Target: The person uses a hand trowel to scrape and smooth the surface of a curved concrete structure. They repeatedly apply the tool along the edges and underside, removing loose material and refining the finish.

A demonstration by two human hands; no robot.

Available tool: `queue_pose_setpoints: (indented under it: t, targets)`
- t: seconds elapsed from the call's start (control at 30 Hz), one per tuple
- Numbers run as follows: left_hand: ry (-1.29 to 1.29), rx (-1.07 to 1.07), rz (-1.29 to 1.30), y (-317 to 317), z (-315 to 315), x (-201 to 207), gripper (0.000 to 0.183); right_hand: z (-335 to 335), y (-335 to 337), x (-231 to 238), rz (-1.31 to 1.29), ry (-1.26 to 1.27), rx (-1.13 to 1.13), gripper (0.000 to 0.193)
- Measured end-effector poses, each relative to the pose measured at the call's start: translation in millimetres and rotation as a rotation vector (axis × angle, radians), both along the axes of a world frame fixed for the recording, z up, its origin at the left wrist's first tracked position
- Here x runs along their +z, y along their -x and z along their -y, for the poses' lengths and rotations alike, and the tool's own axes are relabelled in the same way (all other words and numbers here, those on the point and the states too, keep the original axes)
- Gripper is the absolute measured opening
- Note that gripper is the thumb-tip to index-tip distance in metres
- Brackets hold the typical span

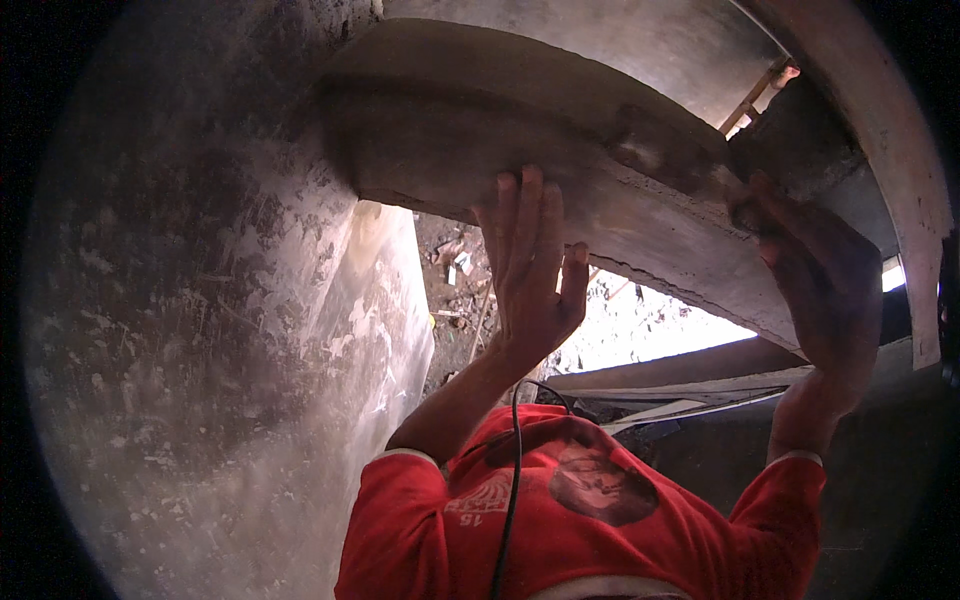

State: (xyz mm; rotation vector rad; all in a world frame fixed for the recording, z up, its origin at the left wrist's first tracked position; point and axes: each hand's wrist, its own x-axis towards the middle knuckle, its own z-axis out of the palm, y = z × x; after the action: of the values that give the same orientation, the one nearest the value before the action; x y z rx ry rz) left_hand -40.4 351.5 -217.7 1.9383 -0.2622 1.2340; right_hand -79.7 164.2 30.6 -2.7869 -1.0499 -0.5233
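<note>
The head view is showing a mottled wall (pixel 200 300) on the far left, with the left end of a grey concrete slab (pixel 620 215) meeting it. The slab's long axis is running from upper left down to lower right, above a bright opening where rubble (pixel 458 265) is showing. Near mid-length, the left hand (pixel 535 290) is reaching up, its fingers extended and loosely spread, their tips resting against the slab's near face without closing around it. Below, a black cable (pixel 517 470) is crossing a red shirt (pixel 640 540). Farther right, the right hand (pixel 825 280) is bending over the slab's right part; whether its shadowed fingers are grasping anything I cannot tell. The slab is lying directly ahead of both hands, the left being nearer its middle, the right nearer its right end. A pale curved band (pixel 885 120) is bordering the far right.
</note>
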Motion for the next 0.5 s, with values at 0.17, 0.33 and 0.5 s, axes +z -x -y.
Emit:
queue_pose_setpoints:
  t: [0.17, 0.33, 0.5]
  targets:
    - [0.019, 0.046, -0.006, 1.3, -6.7, 0.6, 0.06, -29.7, -17.8, -19.6, 0.008, 0.014, 0.182, 0.042]
    - [0.01, 0.02, -0.009, -0.4, 4.7, 0.6, 0.059, -25.0, -20.6, -14.9, 0.099, 0.031, 0.235, 0.041]
    - [0.013, 0.052, -0.007, 0.9, 0.9, 0.3, 0.059, -45.1, -23.5, -33.7, 0.111, 0.004, 0.279, 0.04]
